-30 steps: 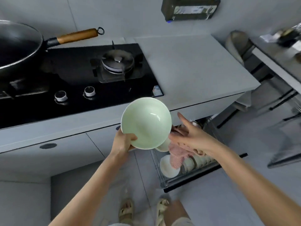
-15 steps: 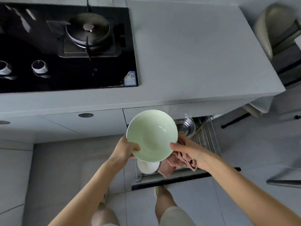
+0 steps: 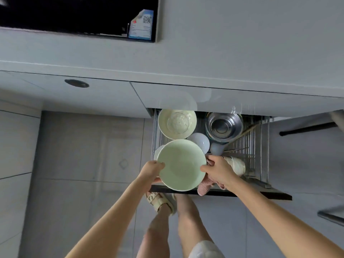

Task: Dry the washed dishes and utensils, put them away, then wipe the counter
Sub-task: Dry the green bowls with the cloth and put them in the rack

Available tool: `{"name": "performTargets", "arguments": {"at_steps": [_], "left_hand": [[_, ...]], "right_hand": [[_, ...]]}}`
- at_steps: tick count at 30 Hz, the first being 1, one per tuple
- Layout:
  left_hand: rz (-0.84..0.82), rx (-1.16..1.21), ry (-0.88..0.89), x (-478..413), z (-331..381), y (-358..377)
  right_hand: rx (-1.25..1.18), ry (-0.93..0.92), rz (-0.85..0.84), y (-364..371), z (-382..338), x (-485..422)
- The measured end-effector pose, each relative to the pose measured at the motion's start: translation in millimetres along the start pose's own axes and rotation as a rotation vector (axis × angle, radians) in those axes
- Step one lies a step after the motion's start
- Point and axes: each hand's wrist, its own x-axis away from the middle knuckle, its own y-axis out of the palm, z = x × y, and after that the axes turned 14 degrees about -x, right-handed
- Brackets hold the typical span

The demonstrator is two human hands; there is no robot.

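Pale green bowl held over the open dish drawer, ready to go in.

The grey stone tabletop (image 3: 242,43) runs across the far side, bare where I can see it, so I can't tell whether it has been wiped. Below it the wire dish drawer (image 3: 248,146) stands pulled out, with a cream patterned bowl (image 3: 176,123) at its far left, a stainless steel bowl (image 3: 223,126) to the right and a small white bowl (image 3: 200,141) between them. The pale green round ceramic bowl (image 3: 181,164) is above the drawer's near left part, not yet set down. The left hand (image 3: 151,170) is curled round its left rim. The right hand (image 3: 217,170) pinches the right rim and also has a pink knitted cloth (image 3: 204,187) bunched under its fingers. I'd judge the drying of this bowl finished and the stowing about to happen. The counter wipe looks to be left.
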Motion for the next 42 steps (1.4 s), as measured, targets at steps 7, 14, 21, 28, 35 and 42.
{"name": "performTargets", "arguments": {"at_steps": [7,14,21,28,35,42], "left_hand": [[0.176,-0.442,0.113,-111,-36,18],[0.185,-0.453,0.182,-187,-61,26],[0.295,-0.466,0.200,-232,-77,29],[0.344,-0.598,0.205,-251,-93,28],[0.325,-0.623,0.179,-261,-100,36],[0.393,-0.746,0.163,-263,-99,45]], "right_hand": [[0.038,0.022,-0.035,47,59,-101],[-0.121,0.080,-0.052,81,107,-178],[-0.111,0.053,-0.051,106,120,-207],[0.054,0.035,-0.011,127,131,-218],[0.317,0.006,0.096,139,133,-227],[0.392,0.026,0.209,153,140,-233]]}}
